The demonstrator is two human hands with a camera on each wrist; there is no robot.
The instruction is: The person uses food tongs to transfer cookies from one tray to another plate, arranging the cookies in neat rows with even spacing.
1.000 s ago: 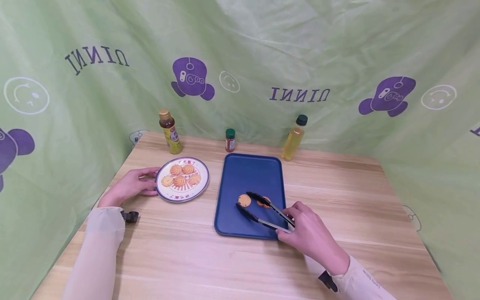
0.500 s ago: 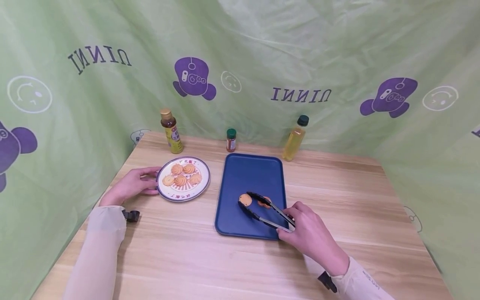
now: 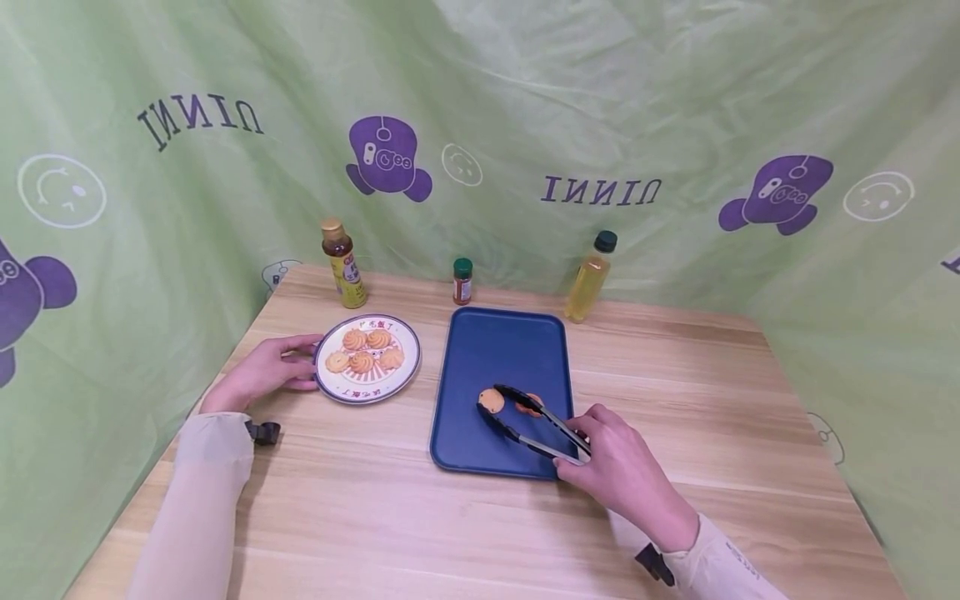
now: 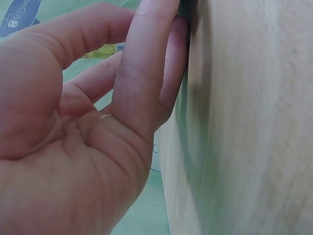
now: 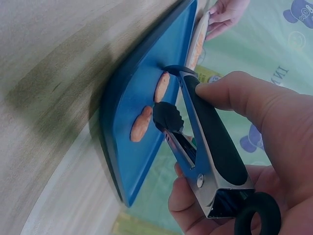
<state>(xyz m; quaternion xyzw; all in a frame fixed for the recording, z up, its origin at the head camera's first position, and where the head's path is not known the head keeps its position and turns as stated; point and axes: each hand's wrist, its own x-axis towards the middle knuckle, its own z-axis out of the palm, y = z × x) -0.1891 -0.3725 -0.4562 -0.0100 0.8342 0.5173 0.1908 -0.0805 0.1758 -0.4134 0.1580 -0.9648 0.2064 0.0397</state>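
Note:
My right hand [image 3: 618, 458] holds black-and-silver tongs [image 5: 208, 132] by their arms. The tongs' black tips stand on either side of a round cookie [image 3: 491, 401] on the blue tray [image 3: 502, 350]. A second, reddish-brown cookie [image 3: 529, 405] lies just right of it, partly hidden by one tong arm. Over on the left, my left hand [image 3: 262, 371] touches the rim of a white plate [image 3: 367, 390] with its fingers, which look relaxed. Several swirled cookies [image 3: 362, 361] sit on that plate. In the left wrist view the palm and fingers [image 4: 142, 63] hide most of the plate.
Along the back of the wooden table [image 3: 360, 517] stand a brown-and-yellow bottle [image 3: 347, 271], a small green-capped spice jar [image 3: 462, 283] and a bottle of yellow liquid [image 3: 588, 283]. Behind them hangs a green printed curtain [image 3: 480, 83].
The tongs' left tip has moved in slightly, so it now meets the round cookie's edge. My left hand and the plate keep their places.

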